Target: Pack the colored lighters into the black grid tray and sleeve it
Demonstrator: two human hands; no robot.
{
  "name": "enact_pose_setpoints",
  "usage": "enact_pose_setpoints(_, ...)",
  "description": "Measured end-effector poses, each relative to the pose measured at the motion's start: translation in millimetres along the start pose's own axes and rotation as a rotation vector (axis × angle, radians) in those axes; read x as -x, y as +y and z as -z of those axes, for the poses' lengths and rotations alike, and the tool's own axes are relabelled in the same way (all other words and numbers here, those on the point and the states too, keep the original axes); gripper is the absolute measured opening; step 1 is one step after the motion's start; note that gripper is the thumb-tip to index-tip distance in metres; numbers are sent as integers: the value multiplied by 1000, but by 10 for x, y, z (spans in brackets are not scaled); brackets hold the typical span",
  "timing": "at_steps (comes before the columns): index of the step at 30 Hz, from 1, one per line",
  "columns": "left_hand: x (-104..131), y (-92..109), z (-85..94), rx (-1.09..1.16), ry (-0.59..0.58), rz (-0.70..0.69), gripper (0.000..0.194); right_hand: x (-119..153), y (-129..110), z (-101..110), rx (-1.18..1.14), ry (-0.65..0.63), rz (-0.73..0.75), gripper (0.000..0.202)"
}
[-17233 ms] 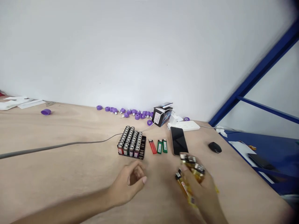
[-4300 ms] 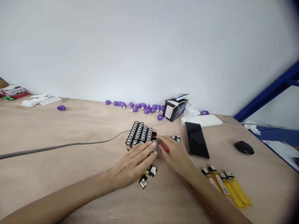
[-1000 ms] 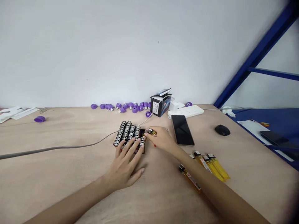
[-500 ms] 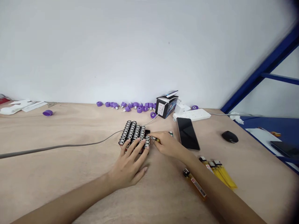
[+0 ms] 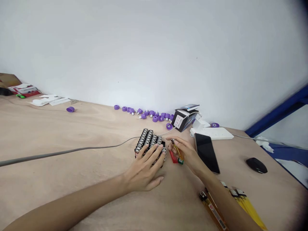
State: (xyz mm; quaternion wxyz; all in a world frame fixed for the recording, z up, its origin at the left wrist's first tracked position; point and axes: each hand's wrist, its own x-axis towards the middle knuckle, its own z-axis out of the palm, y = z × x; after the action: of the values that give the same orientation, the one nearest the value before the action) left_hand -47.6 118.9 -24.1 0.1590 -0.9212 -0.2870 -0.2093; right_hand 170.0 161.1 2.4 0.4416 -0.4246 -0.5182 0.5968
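Head view: the left hand [image 5: 146,170], fingers spread, seemingly steadies the lighter rack [image 5: 163,144] — right hand [image 5: 186,152], at right, pinching a yellow lighter [image 5: 177,150].

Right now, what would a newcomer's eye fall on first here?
Probably the packed block of lighters in the middle, the left fingers spread over its near side. Just right of it, the right fingers hold an amber lighter. Behind, purple caps lie strewn along the wall.
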Motion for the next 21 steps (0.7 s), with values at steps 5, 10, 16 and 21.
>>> enact_pose_setpoints(5, -28, 13, -30, -15, -50, -18, 69, 21, -35, -9, -160, 28, -68, 36)
enact_pose_setpoints(10, 11, 37, -76, -30, -58, -10, 67, 65, -60, -27, -175, 53, -77, 32)
enact_pose_setpoints(16, 16, 45, -89, -25, -49, -10, 66, 21, 0, 14, 7, 121, -48, 35)
enact_pose_setpoints(21, 10, 50, -79, -20, -52, -9, 65, -91, 84, 47, 174, 166, 53, 30)
